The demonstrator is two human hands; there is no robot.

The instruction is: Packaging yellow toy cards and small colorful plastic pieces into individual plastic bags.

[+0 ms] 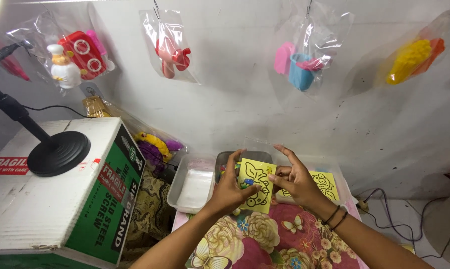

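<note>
A small yellow card with a black outline drawing is held upright between both hands over a floral-cloth table. My left hand grips its left edge, thumb across the front. My right hand pinches the right edge, with its fingers spread and black bracelets on the wrist. A second yellow drawing card lies in a clear tray just behind my right hand.
A clear plastic tray and a grey container sit behind the card. A large cardboard box with a black lamp base stands at left. Bagged toys hang on the wall. Cables lie at right.
</note>
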